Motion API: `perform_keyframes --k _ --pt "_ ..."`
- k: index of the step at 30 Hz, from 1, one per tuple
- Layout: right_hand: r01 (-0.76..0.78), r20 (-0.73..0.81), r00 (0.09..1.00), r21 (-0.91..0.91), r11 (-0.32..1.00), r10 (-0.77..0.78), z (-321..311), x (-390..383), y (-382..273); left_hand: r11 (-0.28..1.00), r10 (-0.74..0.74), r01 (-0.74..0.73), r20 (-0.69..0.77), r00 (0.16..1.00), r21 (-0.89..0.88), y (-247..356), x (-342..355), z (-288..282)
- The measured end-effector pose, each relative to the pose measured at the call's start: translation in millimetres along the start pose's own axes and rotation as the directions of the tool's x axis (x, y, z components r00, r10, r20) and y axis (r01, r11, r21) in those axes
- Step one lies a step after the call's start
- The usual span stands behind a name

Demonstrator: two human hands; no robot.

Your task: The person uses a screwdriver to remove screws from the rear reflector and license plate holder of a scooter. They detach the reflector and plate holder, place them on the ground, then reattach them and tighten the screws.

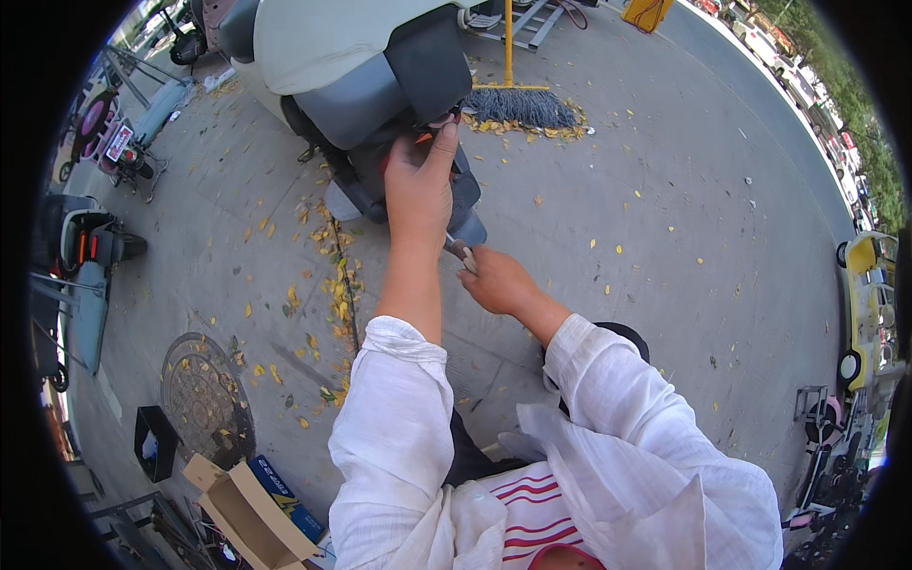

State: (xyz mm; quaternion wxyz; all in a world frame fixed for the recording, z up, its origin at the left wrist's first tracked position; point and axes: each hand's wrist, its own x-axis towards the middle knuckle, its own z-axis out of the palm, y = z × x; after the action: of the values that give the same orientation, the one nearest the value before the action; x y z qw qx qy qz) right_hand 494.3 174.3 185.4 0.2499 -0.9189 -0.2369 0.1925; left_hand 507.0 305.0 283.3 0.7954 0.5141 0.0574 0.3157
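Observation:
The rear of a pale scooter (pixel 332 43) with dark grey tail panels (pixel 432 71) stands in front of me. My left hand (pixel 418 180) is closed at the scooter's tail, thumb stretched up along the lower edge of the dark panel. A small red-orange part shows beside its fingers; what they grip is hidden. Lower and to the right, my right hand (pixel 496 280) is closed around a slim hand tool (pixel 461 251) with a brownish handle and a metal shaft. The shaft points up toward the scooter's dark rear mudguard (pixel 468 228). Its tip is hidden.
Behind the scooter, a grey mop-like broom (pixel 522 107) with a yellow handle rests among fallen leaves. A manhole cover (pixel 207 394), a black box (pixel 155 444) and an opened cardboard box (pixel 252 513) are at lower left. Other scooters (pixel 90 233) line the left side; a yellow vehicle (pixel 863 309) stands right.

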Motion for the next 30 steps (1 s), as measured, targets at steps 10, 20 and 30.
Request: perform_keyframes --k 10,20,30 --pt "0.014 0.022 1.0 0.003 1.0 -0.014 -8 -2 -4 0.98 -0.023 0.008 0.072 0.997 0.198 -6 4 -10" --pt "0.005 0.03 1.0 0.038 0.999 -0.006 0 -1 1 0.975 -0.033 0.007 0.113 0.993 0.22 -3 0 -15" --pt "-0.521 0.521 0.854 0.853 -0.017 0.0 5 7 14 0.964 -0.02 0.005 0.053 0.998 0.267 -3 -11 -7"
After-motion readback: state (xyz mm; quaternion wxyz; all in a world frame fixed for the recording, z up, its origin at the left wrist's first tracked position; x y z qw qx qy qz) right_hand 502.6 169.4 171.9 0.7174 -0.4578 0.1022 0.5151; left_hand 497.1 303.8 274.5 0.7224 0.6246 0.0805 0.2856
